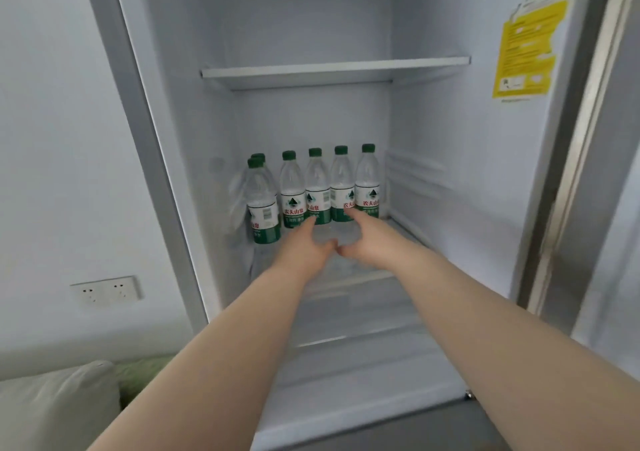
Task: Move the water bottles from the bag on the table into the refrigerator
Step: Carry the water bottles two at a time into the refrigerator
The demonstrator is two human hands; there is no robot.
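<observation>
Six water bottles stand upright, close-packed, at the back of a refrigerator shelf, while left hand and right hand, fingers extended and empty, touch the labels; risk: a hard nudge topples the row.

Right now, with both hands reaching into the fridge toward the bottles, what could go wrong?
Upright water bottles stand close together; a push from the left hand or right hand might topple several.
The front-left bottle stands forward of the row and might fall out if bumped.
</observation>
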